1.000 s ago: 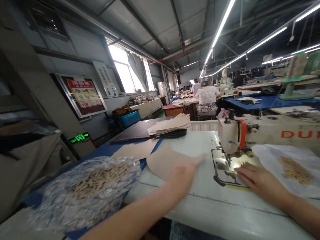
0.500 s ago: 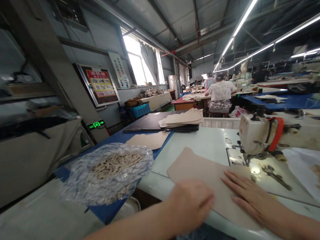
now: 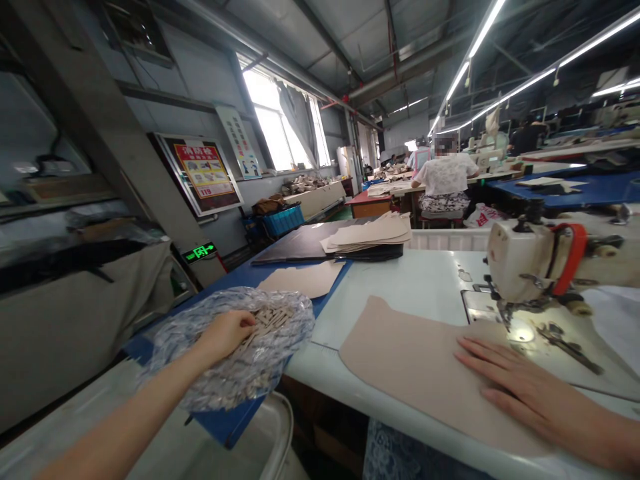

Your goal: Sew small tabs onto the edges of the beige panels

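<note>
Left hand (image 3: 226,333) reached into clear plastic bag (image 3: 280,347) of small tan strips (image 3: 267,319), fingers curled among them; grip unclear. Right hand (image 3: 520,389) lay flat, fingers spread, pressing beige leather piece (image 3: 420,363) on table (image 3: 415,283), beside sewing machine (image 3: 520,267).

A long factory hall stretches away under a grey metal roof (image 3: 350,33) hung with rows of white strip lights (image 3: 470,57). Daylight pours through tall windows (image 3: 280,130) in the grey left wall, where a red and yellow framed notice board (image 3: 203,175) hangs above a green lit exit sign (image 3: 199,251). Blue-topped work benches (image 3: 580,190) run into the distance, and a blue plastic crate (image 3: 283,220) sits by the wall.
</note>
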Demonstrator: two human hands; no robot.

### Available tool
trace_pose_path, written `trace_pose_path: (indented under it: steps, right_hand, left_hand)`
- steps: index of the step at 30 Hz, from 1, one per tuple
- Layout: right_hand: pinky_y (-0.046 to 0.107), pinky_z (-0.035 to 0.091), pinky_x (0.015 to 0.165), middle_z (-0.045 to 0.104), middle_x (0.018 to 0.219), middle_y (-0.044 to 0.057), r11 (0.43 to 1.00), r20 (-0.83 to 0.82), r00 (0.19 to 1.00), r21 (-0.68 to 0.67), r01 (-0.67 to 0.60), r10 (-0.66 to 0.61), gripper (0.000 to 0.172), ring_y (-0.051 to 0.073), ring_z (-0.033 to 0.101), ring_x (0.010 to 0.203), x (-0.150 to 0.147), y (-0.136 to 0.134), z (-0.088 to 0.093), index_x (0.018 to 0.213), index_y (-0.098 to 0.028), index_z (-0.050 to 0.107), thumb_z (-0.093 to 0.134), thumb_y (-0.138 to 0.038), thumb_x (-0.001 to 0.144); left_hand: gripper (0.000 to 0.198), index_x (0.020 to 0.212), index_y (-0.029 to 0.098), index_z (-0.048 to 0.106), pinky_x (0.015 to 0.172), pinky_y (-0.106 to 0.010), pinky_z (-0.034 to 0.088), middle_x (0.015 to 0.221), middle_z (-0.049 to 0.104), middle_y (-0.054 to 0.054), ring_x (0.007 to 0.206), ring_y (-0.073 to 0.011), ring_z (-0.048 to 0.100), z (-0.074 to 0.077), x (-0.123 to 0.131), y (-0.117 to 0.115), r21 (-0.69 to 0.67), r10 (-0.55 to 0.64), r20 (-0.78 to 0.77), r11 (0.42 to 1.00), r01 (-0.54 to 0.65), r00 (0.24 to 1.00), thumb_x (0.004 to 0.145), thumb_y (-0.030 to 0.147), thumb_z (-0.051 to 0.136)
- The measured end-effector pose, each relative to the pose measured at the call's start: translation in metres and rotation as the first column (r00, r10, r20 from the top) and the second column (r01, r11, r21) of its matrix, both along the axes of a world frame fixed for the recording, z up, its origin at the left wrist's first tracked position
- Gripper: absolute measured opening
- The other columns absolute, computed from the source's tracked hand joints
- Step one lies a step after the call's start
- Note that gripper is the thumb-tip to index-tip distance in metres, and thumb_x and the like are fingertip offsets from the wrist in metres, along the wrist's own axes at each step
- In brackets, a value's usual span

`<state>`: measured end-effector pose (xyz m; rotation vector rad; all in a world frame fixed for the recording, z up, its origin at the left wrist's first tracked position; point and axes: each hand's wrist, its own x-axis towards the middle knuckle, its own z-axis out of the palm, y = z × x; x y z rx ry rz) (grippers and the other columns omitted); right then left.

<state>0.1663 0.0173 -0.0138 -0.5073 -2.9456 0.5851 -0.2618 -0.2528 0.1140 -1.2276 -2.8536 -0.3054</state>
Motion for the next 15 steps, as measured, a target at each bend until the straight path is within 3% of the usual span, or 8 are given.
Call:
trace_pose_path:
  steps: [4, 9, 15]
  right_hand:
    - [0.055, 0.016, 0.11, 0.02, 0.15, -0.004, 1.0, -0.006, 1.0, 0.016, -0.002, 0.002, 0.053, 0.028, 0.02, 0.137, 0.001, 0.001, -0.004, 0.142, -0.038, 0.022, 0.037, -0.05, 0.092]
    - [0.055, 0.016, 0.111, 0.021, 0.149, -0.004, 1.0, -0.026, 1.0, 0.021, 0.003, -0.002, 0.053, 0.028, 0.02, 0.137, 0.001, 0.001, -0.007, 0.142, -0.039, 0.023, 0.037, -0.05, 0.092]
    - [0.055, 0.017, 0.111, 0.023, 0.149, -0.001, 1.0, -0.042, 0.999, -0.012, -0.025, 0.024, 0.052, 0.028, 0.021, 0.137, 0.0, -0.001, 0.002, 0.142, -0.036, 0.025, 0.036, -0.049, 0.093]
  left_hand:
    - [0.02, 0.068, 0.019, 0.068, 0.076, -0.036, 0.046, 0.082, 0.073, -0.009, 0.082, -0.0303, 0.066, 0.01, -0.008, -0.001, 0.086, 0.008, 0.073, 0.996, -0.015, 0.997, 0.057, 0.027, 0.054]
    - [0.012, 0.054, 0.021, 0.061, 0.069, -0.035, 0.049, 0.062, 0.068, -0.005, 0.066, -0.026, 0.063, 0.019, -0.01, -0.003, 0.131, -0.008, 0.167, 0.991, -0.015, 0.986, 0.051, 0.032, 0.057]
    - [0.027, 0.056, 0.02, 0.06, 0.068, -0.034, 0.051, 0.067, 0.068, -0.006, 0.068, -0.0252, 0.063, 0.03, -0.001, 0.001, 0.203, -0.05, 0.219, 0.979, 0.004, 0.975, 0.051, 0.047, 0.061]
